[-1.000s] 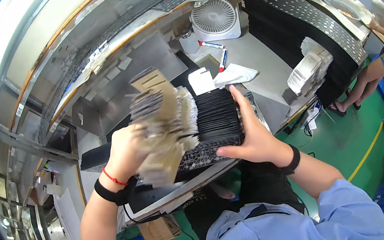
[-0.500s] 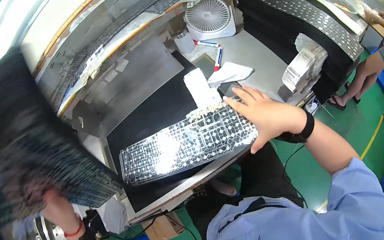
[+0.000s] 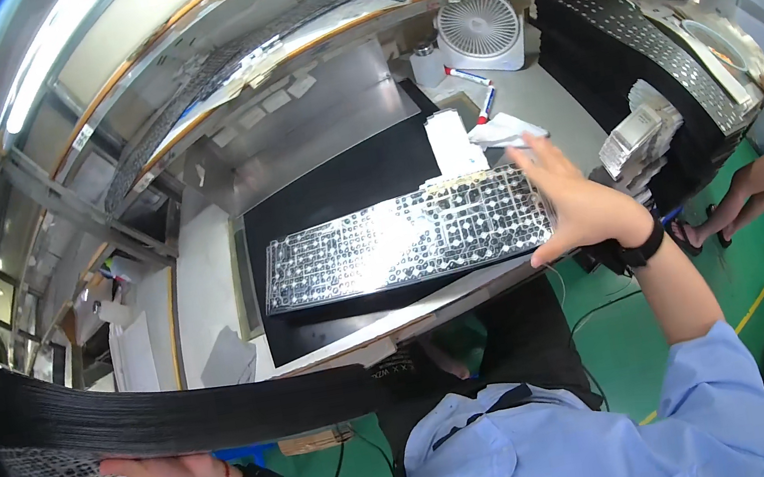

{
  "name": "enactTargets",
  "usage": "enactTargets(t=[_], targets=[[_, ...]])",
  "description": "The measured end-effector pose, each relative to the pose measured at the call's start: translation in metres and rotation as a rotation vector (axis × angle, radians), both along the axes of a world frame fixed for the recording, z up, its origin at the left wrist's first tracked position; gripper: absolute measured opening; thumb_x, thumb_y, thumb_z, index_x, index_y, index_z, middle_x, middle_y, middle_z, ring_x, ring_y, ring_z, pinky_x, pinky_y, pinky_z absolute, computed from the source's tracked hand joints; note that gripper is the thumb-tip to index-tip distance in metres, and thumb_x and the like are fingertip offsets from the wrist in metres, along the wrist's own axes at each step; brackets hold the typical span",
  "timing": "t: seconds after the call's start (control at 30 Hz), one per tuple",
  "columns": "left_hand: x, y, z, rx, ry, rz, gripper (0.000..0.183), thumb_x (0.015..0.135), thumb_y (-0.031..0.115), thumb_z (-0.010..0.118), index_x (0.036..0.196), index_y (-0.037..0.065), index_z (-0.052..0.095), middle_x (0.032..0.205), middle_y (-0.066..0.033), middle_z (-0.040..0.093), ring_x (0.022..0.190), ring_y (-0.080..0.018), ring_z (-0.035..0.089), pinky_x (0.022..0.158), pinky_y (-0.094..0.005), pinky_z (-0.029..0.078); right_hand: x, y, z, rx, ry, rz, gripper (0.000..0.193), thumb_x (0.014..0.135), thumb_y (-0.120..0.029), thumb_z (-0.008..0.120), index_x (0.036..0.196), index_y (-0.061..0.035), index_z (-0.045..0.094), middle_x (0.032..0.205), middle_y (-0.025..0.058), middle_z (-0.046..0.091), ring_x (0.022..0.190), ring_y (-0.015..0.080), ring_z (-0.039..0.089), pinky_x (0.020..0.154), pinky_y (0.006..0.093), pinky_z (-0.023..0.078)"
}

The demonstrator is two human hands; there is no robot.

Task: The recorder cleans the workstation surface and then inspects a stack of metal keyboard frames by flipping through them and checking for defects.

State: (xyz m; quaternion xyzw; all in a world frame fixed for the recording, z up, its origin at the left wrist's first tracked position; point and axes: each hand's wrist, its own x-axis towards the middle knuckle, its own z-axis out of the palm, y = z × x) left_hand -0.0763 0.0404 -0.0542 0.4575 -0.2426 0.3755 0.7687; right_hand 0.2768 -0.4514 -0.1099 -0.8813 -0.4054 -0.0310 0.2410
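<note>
The shiny perforated sheet lies flat on the black mat at the bench's centre, apparently already set down. At its three o'clock end the right hand is spread open, fingers touching its edge and gripping nothing. At seven o'clock the left hand grasps the underside of a thick black stack held off the bench, seemingly not yet put away. A white fan stands at one o'clock.

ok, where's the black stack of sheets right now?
In the head view, the black stack of sheets sits low on the person's left, held from beneath by the left hand, off the black mat.
</note>
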Motion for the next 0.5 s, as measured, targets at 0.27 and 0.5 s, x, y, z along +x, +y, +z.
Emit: enactTargets(t=[0.27,0.5], targets=[[0.015,-0.017,-0.037,-0.16,-0.068,0.009,0.061,0.102,0.06,0.044,0.139,0.013,0.054,0.135,-0.0067,0.061,0.123,-0.0209,0.057,0.11,-0.0445,0.045,-0.036,0.017,-0.079,0.847,0.378,-0.254,0.086,0.096,-0.032,0.066,0.155,0.0074,0.018,0.161,0.0254,0.023,0.152,0.034,0.019,0.123,0.0397,0.018],[0.041,-0.062,-0.044,-0.227,0.057,0.215,0.058,0.101,0.06,0.046,0.13,0.011,0.057,0.112,-0.0078,0.063,0.095,-0.0213,0.06,0.085,-0.0394,0.053,-0.052,0.033,-0.077,0.97,0.142,-0.374,0.069,0.099,-0.032,0.061,0.148,0.0091,0.034,0.153,0.0233,0.04,0.145,0.0304,0.035,0.12,0.0388,0.024]])
